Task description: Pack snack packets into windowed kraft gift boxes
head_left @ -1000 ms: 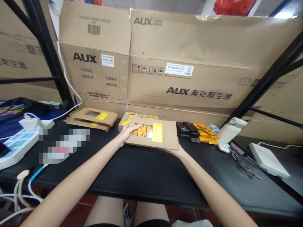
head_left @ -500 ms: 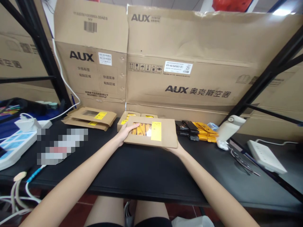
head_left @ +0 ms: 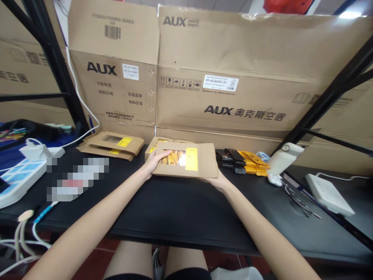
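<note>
Centrally held box (head_left: pixel 206 156): cardboard, a yellow label (head_left: pixel 191 158) beside its window, orange wrappers (head_left: pixel 174 158) showing through, at the middle of a black table (head_left: pixel 175 212).
Left hand (head_left: pixel 152 162): closed around the box's left end, thumb laid across the front face to the window's upper edge, other fingers mostly hidden.
Right hand (head_left: pixel 218 182): touching the lower right corner from below; its fingers vanish beneath the cardboard, and how far they are open cannot be told.
Behind: similar cartons (head_left: pixel 147 153), partly covered.
Off left: two stacked trays (head_left: pixel 112 146) of cardboard.
Off right: black packets (head_left: pixel 231 157) beside orange packets (head_left: pixel 255 161), near an off-white bottle (head_left: pixel 284 160).
</note>
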The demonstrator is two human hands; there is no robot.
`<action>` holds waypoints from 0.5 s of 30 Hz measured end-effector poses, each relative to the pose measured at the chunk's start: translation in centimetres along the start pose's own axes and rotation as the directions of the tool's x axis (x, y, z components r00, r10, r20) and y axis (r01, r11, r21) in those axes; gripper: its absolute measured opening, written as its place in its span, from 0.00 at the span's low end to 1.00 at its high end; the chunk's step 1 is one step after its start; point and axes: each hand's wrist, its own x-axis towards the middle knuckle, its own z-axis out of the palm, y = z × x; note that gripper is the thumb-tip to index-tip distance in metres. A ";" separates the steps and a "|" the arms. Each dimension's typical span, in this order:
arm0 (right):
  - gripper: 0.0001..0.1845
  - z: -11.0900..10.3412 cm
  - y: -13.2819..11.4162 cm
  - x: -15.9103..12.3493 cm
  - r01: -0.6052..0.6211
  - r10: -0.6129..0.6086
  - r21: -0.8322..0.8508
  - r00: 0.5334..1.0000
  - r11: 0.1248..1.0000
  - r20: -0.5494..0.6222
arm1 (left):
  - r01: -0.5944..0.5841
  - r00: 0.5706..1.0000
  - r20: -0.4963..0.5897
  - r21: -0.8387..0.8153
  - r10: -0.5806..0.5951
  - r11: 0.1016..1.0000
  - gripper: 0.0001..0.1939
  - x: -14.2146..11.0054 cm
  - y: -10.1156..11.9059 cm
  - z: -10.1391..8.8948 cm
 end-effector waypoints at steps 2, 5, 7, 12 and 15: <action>0.43 0.2 -0.4 0.1 0.040 -0.039 0.009 0.999 0.999 -0.034 | -0.004 1.000 0.002 -0.024 0.004 1.000 0.29 0.0 0.0 0.0; 0.36 0.3 -0.8 0.4 0.120 -0.120 -0.006 0.993 0.993 0.008 | 0.002 1.000 0.015 -0.036 -0.001 0.999 0.29 -0.1 0.2 0.0; 0.31 0.3 -0.7 0.5 0.162 -0.161 -0.019 0.986 0.987 0.035 | 0.024 0.999 0.027 -0.025 -0.023 0.999 0.29 -0.1 0.2 0.0; 0.26 0.4 -0.1 0.1 0.251 -0.251 -0.031 0.968 0.967 0.007 | 0.067 0.995 0.076 -0.005 -0.066 0.998 0.29 -0.1 0.1 -0.3; 0.26 0.8 -0.3 -0.3 0.247 -0.248 -0.021 0.969 0.969 -0.007 | 0.087 0.992 0.098 -0.010 -0.085 0.996 0.29 -0.1 0.0 -0.3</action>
